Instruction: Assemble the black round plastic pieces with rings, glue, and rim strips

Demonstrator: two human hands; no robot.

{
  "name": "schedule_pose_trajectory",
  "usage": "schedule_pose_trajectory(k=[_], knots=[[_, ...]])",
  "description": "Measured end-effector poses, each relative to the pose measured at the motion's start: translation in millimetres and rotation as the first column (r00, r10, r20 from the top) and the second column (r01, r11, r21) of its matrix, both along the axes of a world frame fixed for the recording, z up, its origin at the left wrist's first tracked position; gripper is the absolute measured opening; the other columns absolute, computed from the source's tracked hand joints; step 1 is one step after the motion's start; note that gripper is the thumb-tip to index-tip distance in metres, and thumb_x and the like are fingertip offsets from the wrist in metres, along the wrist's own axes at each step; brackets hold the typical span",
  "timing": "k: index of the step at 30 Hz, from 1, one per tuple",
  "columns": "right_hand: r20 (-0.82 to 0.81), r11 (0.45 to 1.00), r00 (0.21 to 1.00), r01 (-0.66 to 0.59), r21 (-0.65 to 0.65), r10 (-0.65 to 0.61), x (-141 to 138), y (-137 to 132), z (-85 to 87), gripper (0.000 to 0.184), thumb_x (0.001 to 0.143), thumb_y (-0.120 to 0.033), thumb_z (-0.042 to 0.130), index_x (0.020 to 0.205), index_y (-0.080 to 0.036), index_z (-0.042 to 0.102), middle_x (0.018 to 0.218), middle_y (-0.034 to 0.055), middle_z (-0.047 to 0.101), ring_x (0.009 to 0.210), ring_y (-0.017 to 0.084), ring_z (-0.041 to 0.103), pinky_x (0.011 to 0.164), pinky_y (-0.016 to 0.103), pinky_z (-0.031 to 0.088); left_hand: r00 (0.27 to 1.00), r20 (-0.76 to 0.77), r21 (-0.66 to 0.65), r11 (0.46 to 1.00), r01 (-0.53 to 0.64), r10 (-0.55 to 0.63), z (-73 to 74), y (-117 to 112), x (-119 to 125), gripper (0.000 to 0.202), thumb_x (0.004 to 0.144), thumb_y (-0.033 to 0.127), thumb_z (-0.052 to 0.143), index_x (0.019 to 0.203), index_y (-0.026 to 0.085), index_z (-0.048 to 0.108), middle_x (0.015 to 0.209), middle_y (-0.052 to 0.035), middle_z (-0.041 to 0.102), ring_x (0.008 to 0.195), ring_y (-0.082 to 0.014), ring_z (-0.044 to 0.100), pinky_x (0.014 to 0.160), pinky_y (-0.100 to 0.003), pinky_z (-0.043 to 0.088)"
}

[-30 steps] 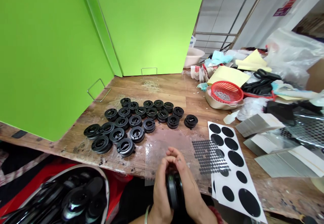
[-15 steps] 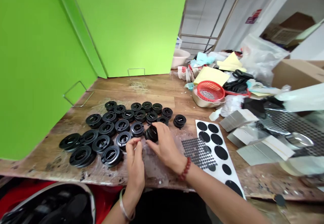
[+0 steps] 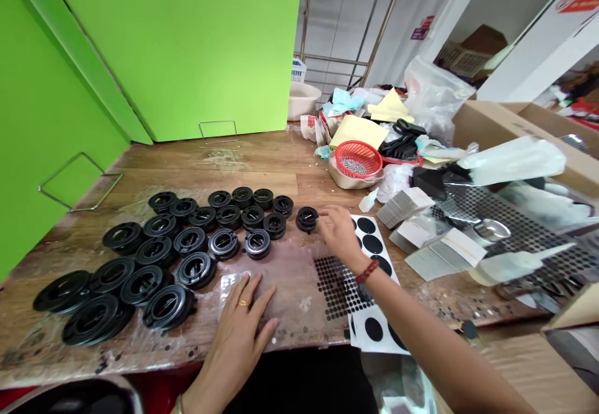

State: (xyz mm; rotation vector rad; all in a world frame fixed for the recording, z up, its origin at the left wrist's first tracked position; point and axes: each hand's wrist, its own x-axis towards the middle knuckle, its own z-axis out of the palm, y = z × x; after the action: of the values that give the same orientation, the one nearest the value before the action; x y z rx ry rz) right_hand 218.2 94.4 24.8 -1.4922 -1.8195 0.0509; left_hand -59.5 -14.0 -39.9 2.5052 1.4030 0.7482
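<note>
Lone black round part (image 3: 307, 219) stands on the counter (image 3: 262, 164), at the right end of the rows of like black parts (image 3: 187, 245) and a little apart from them. Right hand (image 3: 337, 233) is just beside it. Its fingers (image 3: 326, 214) are loosely curled at the part's right edge and grip nothing; we cannot tell whether they touch it. The hand lies over the sheet of black round stickers (image 3: 374, 245). Left hand (image 3: 238, 327) rests flat on the counter nearer the front edge, fingers wide, holding nothing.

Containers, going outward:
- Red mesh basket (image 3: 369, 152) holds small silvery bits and sits in a beige bowl (image 3: 344, 181).
- Pale basin (image 3: 302, 99) is at the far edge; we cannot see its contents.
- Cardboard box (image 3: 505, 130) is far right; its contents are hidden.
</note>
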Motion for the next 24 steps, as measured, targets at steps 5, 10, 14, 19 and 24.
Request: schedule_pose_trajectory(k=[5,10,14,19,24], knots=[[0.012,0.995,0.995,0.097,-0.039,-0.096,66.7,-4.4,12.1,0.014,0.09,-0.008,0.059,0.098,-0.016,0.067,0.102,0.0116,0.061,0.105,0.033,0.056,0.099,0.047,0.046,0.999,-0.046,0.031,0.999,0.031,-0.03,-2.8,8.8,-4.6,0.046,0.094,0.038,0.054,0.139,0.034,0.058,0.149,-0.0081,0.053,0.139,-0.036,0.046,0.108,-0.056,0.049],[-0.012,0.989,0.999,0.05,-0.138,-0.052,58.5,3.5,4.4,0.045,0.082,-0.006,0.074,0.125,-0.014,0.062,0.122,0.012,0.057,0.12,0.031,0.05,0.108,0.045,0.041,0.996,-0.082,0.035,0.998,0.048,-0.045,0.9,11.9,-0.7,0.045,0.091,0.034,0.058,0.136,0.03,0.062,0.144,-0.0111,0.057,0.136,-0.0377,0.049,0.106,-0.058,0.05],[-0.073,0.967,0.997,-0.042,-0.251,0.024,19.3,32.9,-10.5,0.053,0.081,0.001,0.072,0.131,-0.013,0.061,0.128,0.011,0.056,0.119,0.026,0.054,0.105,0.034,0.046,0.994,-0.106,-0.073,0.997,0.027,-0.035,10.3,11.0,7.3,0.049,0.087,0.026,0.063,0.136,0.029,0.061,0.149,-0.0118,0.054,0.14,-0.0369,0.046,0.11,-0.059,0.045],[-0.094,0.955,0.995,-0.059,-0.291,0.033,-21.4,55.6,-5.4,0.039,0.082,0.005,0.055,0.115,-0.011,0.068,0.105,0.0105,0.067,0.1,0.029,0.064,0.094,0.035,0.052,1.0,-0.009,-0.197,0.98,0.026,-0.028,36.4,-0.7,4.9,0.058,0.088,0.023,0.064,0.145,0.029,0.052,0.159,-0.0128,0.042,0.148,-0.0333,0.036,0.116,-0.056,0.04],[-0.063,0.978,0.997,-0.057,-0.201,0.046,-19.4,26.7,7.2,0.043,0.08,-0.015,0.056,0.122,-0.007,0.062,0.12,0.0212,0.06,0.119,0.039,0.052,0.105,0.052,0.044,0.963,0.212,-0.03,0.986,-0.162,0.165,69.1,-13.0,-49.1,0.035,0.097,0.03,0.052,0.131,0.027,0.062,0.154,-0.0118,0.048,0.146,-0.0281,0.041,0.117,-0.049,0.04]])
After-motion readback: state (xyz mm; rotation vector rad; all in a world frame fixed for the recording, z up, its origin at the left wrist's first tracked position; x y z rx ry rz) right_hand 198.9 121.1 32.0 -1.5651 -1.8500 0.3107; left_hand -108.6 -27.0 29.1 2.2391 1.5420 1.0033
